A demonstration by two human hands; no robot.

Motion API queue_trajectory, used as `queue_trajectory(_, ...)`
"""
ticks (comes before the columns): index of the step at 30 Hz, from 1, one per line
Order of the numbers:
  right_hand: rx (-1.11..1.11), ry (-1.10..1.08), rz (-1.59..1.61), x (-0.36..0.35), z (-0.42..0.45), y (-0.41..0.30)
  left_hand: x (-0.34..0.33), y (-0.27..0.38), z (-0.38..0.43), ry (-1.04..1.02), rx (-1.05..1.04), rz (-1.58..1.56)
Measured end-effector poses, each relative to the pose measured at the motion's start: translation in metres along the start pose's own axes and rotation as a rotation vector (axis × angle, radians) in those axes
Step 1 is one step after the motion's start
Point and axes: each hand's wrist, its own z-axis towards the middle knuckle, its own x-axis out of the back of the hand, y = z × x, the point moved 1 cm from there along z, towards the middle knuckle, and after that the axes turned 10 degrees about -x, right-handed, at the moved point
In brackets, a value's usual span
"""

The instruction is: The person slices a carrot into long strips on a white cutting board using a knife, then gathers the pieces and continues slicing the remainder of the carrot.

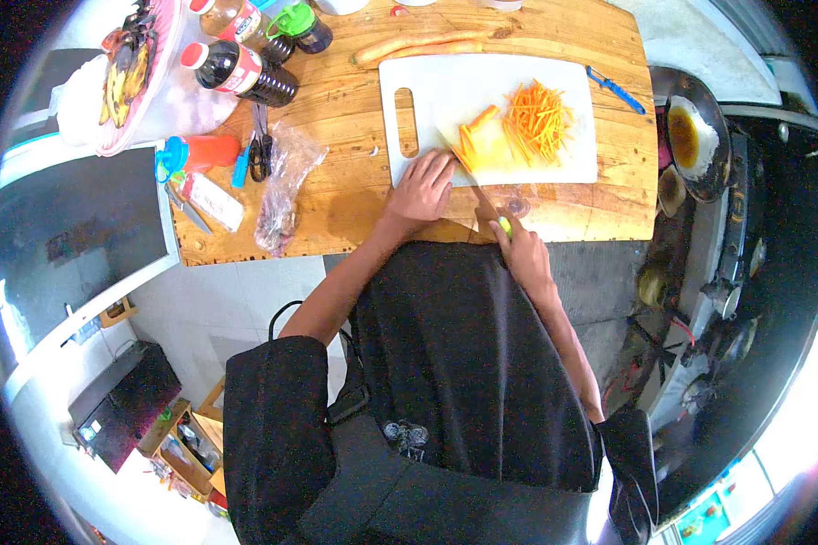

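In my right hand [526, 255] is a kitchen knife with a yellow-green handle [505, 227]. Its blade [476, 178] angles up and left across the near edge of a white plastic cutting board [491, 71]. My left hand [424, 185] rests on the board's near left part, fingers bent and fingertips close to the blade; whether they pinch anything is hidden. Cut carrot pieces [480, 119] lie just beyond the blade. A heap of shredded carrot [537, 122] sits on the board's right half, with orange wet stains beside it.
Two whole carrots [416, 51] lie behind the board, a blue peeler [617, 90] to its right. On the wooden table's left are a dark sauce bottle [245, 73], scissors [262, 150], a plastic bag [283, 191] and another knife [189, 210]. A wok [695, 136] stands at right.
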Motion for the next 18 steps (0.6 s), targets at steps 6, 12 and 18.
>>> queue_trajectory(6, -0.051, -0.014, 0.108, 0.001, 0.006, 0.004, 0.004, 0.003, 0.003, 0.019, -0.015, 0.050)
queue_trajectory(12, 0.027, 0.025, 0.189, -0.007, 0.013, 0.012, 0.008, 0.006, 0.005, 0.001, 0.014, 0.055)
queue_trajectory(18, -0.025, -0.040, 0.140, 0.001, 0.017, 0.006, 0.000, 0.001, 0.000, 0.085, 0.055, -0.042)
